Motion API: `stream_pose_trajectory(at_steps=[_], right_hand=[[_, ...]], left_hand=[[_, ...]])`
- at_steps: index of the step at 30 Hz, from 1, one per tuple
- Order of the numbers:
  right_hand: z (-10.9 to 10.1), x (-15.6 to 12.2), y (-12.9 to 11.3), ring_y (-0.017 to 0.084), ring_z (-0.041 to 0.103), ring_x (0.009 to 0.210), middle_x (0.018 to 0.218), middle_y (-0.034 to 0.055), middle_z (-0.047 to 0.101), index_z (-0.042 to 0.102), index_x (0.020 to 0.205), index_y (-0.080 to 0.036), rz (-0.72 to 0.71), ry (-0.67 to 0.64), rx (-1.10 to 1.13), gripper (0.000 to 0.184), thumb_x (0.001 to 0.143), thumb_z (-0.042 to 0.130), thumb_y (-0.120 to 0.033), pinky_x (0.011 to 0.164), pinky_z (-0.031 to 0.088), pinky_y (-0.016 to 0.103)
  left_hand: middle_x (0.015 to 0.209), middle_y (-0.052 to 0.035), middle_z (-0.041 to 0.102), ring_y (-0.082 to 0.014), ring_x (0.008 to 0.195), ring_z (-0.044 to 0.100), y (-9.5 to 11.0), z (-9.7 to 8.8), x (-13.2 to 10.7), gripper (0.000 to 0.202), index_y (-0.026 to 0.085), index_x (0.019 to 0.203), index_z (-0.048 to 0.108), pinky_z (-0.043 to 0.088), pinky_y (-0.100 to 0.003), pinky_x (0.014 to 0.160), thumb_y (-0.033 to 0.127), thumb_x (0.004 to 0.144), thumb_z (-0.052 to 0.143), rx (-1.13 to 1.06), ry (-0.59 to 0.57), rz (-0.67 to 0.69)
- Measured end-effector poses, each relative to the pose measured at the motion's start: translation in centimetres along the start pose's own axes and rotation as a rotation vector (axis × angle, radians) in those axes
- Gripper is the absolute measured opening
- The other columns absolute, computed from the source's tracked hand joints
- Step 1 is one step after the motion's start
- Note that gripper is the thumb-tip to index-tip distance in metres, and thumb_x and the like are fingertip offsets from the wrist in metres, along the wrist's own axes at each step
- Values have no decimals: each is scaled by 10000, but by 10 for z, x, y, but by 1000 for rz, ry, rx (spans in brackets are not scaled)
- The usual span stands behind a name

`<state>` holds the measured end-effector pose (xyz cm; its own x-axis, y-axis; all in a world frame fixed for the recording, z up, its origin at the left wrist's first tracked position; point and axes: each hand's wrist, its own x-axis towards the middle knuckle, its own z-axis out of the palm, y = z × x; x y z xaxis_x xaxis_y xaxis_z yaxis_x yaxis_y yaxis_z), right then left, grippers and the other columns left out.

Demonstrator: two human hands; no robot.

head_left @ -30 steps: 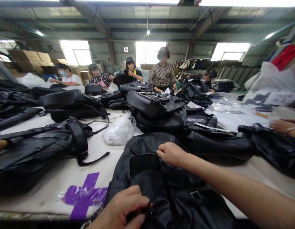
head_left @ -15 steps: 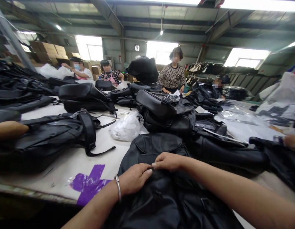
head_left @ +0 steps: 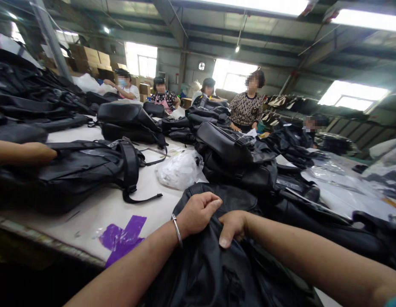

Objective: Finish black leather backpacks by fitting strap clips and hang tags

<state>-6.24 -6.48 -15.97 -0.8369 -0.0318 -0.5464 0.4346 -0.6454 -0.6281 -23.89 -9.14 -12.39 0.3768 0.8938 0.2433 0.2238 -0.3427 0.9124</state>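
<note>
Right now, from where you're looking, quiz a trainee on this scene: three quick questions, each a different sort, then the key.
1. What colour is the bag beneath the left hand and the right hand?
2. True or false: the purple tape lies to the right of both hands.
3. Pick one: the silver bracelet is on the A) right wrist, B) left wrist, C) both wrists.

Key:
1. Black.
2. False; it lies to their left.
3. B.
</note>
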Motion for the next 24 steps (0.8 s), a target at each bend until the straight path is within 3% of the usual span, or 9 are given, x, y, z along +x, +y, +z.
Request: stream_pose_trajectory(at_steps=[9,13,18,24], right_hand=[[12,15,10,238,726,746,812,73,759,685,1026,-78,-30,-88,115,550,503,835,-157,773,574,324],[19,15,6,182,704,662,786,57,755,696,980,-81,-141,-9,126,505,491,816,-115,700,572,267],[19,5,1,184,701,687,799,63,750,694,922,-74,-266,114,93,384,549,774,-114,770,564,313],[4,-3,-1,263,714,832,838,105,747,653,976,-67,-160,2,125,448,542,737,-139,827,554,372]], left_hand=[[742,-23,646,-131,673,554,-12,1,-1,277,132,895,687,439,-221,634,361,900,530,-86,-48,-55],[716,-18,629,-128,656,541,-18,3,2,273,130,865,687,435,-215,615,358,891,538,-101,-45,-82],[775,-34,667,-150,724,588,-25,4,5,265,137,862,692,463,-231,682,340,891,524,-115,-25,-97],[830,-40,685,-163,781,608,-19,2,2,254,148,878,680,472,-242,731,333,902,507,-120,3,-85]])
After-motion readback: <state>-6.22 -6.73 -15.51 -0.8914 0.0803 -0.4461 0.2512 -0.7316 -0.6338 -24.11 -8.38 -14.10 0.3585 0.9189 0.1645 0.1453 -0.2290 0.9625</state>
